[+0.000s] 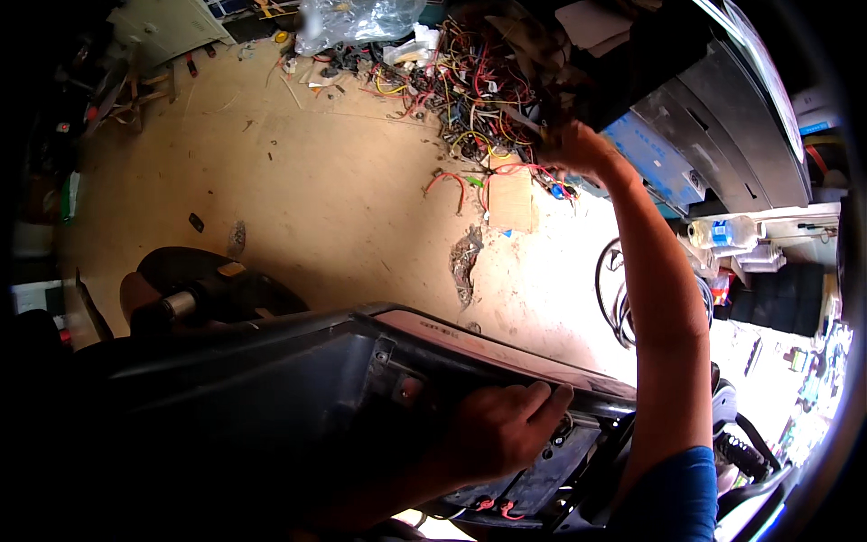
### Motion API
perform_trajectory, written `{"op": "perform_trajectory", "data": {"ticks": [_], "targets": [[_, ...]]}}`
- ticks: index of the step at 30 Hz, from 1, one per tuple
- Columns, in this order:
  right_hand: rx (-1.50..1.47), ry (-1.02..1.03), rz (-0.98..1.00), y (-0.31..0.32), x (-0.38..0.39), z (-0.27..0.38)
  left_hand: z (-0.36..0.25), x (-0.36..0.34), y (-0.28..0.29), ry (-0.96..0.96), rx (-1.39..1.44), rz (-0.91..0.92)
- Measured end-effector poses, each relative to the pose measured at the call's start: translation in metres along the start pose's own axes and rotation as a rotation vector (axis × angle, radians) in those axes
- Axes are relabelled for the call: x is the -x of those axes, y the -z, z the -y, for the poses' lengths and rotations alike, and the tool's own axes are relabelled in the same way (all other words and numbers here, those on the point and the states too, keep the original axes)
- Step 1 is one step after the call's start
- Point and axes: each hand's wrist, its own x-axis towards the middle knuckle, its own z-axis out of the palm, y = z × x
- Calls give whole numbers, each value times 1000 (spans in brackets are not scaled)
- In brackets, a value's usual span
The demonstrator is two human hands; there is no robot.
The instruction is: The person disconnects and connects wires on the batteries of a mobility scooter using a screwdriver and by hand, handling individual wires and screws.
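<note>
My left hand (pixel 506 425) is closed, its bent fingertips against the inner edge of a dark open compartment (pixel 357 361) on what looks like a scooter. Whether anything small sits in those fingers is hidden. Red-ended wires (pixel 488 504) lie on the dark panel below it. My right arm reaches far forward across the scooter. At its end, my right hand (pixel 578 149) is closed at the right side of a tangled heap of coloured wires (pixel 479 81). A thin pale object (pixel 519 117) sticks out leftward from that hand; its kind does not show.
A cardboard piece (pixel 510 199) and loose red wires (pixel 444 178) lie on the tan floor (pixel 316 181). Clear plastic wrapping (pixel 357 23) sits left of the heap. To the right are a blue box (pixel 655 154), a plastic bottle (pixel 725 233) and a coiled black cable (pixel 607 294).
</note>
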Motion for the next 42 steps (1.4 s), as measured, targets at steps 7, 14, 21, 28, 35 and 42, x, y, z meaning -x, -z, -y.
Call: {"op": "perform_trajectory", "data": {"ticks": [7, 14, 21, 28, 35, 42], "targets": [[773, -176, 119, -48, 21, -67, 1, 2, 2, -30, -32, 42], [258, -260, -474, -133, 29, -147, 2, 3, 2, -41, -16, 47], [122, -322, -429, -150, 15, -146, 1, -1, -2, -17, -18, -20], [145, 190, -522, -171, 21, -65, 1, -1, 1, -28, -39, 0], [-11, 237, -712, -143, -9, 3, 0, -3, 5, -25, -29, 11], [25, 24, -937, 0, -63, -29, -3, -2, -2, -44, -50, 9]]}}
